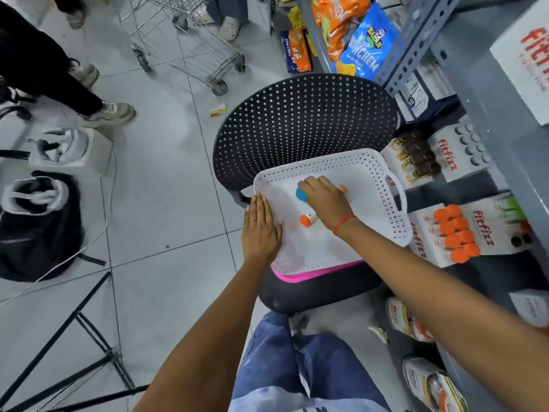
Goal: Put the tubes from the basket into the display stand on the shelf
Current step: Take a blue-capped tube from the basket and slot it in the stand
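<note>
R hand [325, 200] is down inside the white basket [383, 173], which sits on a black perforated chair [297, 120] just beside the shelf [487, 93]. Its grip is curled over a blue-capped tube [302, 194]; fingers look closed on it, though the tube body is hidden under the palm, so how firm the hold is can't be told. An orange end pokes out on the far side of that hand (maybe a second tube, too covered to say). L hand [261, 230] lies flat, fingers straight, on the basket's near-left rim, holding nothing, prob. steadying it.

One more orange-capped tube [307, 220] lies loose on the basket floor, between the two hands, near the R wrist, cap pointing left, long axis running roughly left-right under the forearm.

The fitfizz display stand [481, 230] w/ orange caps already in it is to the right of the basket on the lower shelf, so the R hand is clearly the nearer one for the carry: lift, swing right.
</note>
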Action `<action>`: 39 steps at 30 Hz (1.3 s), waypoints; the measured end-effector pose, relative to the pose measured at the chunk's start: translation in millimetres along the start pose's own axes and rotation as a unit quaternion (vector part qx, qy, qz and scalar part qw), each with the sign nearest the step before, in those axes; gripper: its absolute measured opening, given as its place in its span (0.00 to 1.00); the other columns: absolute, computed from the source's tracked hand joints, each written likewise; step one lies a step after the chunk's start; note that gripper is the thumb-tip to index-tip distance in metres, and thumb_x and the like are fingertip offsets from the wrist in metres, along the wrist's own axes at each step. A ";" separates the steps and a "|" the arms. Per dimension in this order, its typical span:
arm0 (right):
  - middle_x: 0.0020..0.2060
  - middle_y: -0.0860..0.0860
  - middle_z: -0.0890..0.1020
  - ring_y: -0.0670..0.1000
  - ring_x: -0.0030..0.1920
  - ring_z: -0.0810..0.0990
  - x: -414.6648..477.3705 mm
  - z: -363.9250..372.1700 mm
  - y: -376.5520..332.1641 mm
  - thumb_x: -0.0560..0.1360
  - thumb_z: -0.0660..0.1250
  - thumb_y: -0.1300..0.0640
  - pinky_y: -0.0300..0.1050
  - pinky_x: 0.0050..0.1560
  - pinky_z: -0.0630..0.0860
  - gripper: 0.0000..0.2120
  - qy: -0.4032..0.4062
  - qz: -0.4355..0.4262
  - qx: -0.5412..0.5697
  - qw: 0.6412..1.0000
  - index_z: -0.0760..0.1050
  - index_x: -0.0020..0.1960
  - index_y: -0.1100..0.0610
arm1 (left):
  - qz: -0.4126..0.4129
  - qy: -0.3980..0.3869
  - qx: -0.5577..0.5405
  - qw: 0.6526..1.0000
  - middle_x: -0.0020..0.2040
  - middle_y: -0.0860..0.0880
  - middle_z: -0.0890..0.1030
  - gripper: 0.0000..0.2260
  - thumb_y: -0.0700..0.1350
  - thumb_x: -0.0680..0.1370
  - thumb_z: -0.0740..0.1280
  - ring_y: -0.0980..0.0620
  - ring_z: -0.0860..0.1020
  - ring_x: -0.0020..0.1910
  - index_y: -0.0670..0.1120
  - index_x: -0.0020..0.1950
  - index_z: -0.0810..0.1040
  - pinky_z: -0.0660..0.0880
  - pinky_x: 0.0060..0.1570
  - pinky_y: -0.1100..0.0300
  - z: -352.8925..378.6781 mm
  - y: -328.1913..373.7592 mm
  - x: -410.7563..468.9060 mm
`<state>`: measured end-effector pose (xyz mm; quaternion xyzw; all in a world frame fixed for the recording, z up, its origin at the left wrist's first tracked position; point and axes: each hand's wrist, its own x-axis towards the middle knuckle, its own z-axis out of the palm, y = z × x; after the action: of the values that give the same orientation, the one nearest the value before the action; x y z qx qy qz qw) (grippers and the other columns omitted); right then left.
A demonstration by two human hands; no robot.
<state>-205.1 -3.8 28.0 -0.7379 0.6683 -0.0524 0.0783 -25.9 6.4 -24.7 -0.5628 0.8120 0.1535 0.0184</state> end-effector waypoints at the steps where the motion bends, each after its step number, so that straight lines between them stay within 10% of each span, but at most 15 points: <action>1: 0.53 0.58 0.80 0.60 0.52 0.78 -13.2 -9.6 4.2 0.70 0.66 0.67 0.54 0.47 0.77 0.17 0.027 0.042 0.038 0.998 0.73 0.59 0.60 | 0.005 0.004 -0.001 1.000 0.78 0.41 0.46 0.29 0.53 0.82 0.47 0.46 0.44 0.77 0.38 0.77 0.43 0.37 0.73 0.54 -2.3 5.5 -0.4; 9: 0.49 0.60 0.81 0.47 0.47 0.78 -163.1 -95.3 28.8 0.66 0.75 0.66 0.15 0.50 0.68 0.18 0.300 0.289 0.235 0.878 0.77 0.55 0.63 | 0.195 0.080 -0.056 0.976 0.77 0.40 0.55 0.27 0.50 0.81 0.53 0.44 0.53 0.76 0.38 0.76 0.52 0.49 0.75 0.48 -43.2 115.3 -2.0; 14: 0.49 0.59 0.81 0.51 0.44 0.82 -275.1 -141.3 41.7 0.66 0.76 0.62 0.45 0.50 0.81 0.17 0.412 0.419 0.226 0.777 0.78 0.54 0.57 | 0.363 0.081 -0.098 0.923 0.76 0.41 0.61 0.27 0.49 0.79 0.56 0.44 0.59 0.75 0.38 0.75 0.58 0.56 0.72 0.45 -59.5 215.5 -39.0; 20: 0.47 0.60 0.81 0.35 0.42 0.79 -387.9 -181.5 39.3 0.68 0.75 0.61 0.25 0.46 0.77 0.17 0.533 0.505 0.141 0.664 0.78 0.56 0.59 | 0.564 0.046 -0.123 0.815 0.76 0.39 0.59 0.27 0.48 0.80 0.58 0.44 0.57 0.75 0.36 0.75 0.57 0.52 0.74 0.49 -72.6 330.3 -97.3; 29: 0.46 0.58 0.83 0.50 0.39 0.80 -514.9 -233.8 1.6 0.68 0.74 0.53 0.30 0.44 0.76 0.16 0.589 0.583 0.004 0.559 0.80 0.53 0.57 | 0.713 -0.013 -0.099 0.694 0.77 0.39 0.55 0.30 0.51 0.81 0.58 0.45 0.52 0.77 0.37 0.76 0.52 0.53 0.75 0.50 -55.1 434.1 -190.6; 35: 0.46 0.61 0.83 0.37 0.36 0.78 -577.4 -269.6 4.6 0.67 0.75 0.59 0.29 0.43 0.77 0.14 0.590 0.620 -0.076 0.512 0.80 0.52 0.60 | 0.718 -0.054 -0.056 0.692 0.78 0.41 0.46 0.31 0.54 0.82 0.52 0.46 0.45 0.77 0.38 0.77 0.46 0.48 0.76 0.53 -31.0 461.7 -227.0; 39: 0.46 0.63 0.83 0.57 0.43 0.82 -604.2 -287.8 24.9 0.67 0.75 0.58 0.43 0.47 0.75 0.15 0.563 0.650 -0.114 0.497 0.81 0.51 0.62 | 0.686 -0.066 -0.032 0.724 0.78 0.41 0.45 0.32 0.57 0.81 0.49 0.46 0.44 0.77 0.38 0.76 0.43 0.45 0.76 0.53 -20.6 471.7 -230.5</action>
<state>-343.0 581.6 322.5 0.0883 0.8621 -0.3142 -0.3876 -372.4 360.9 149.4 0.1590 0.9678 0.1869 -0.0561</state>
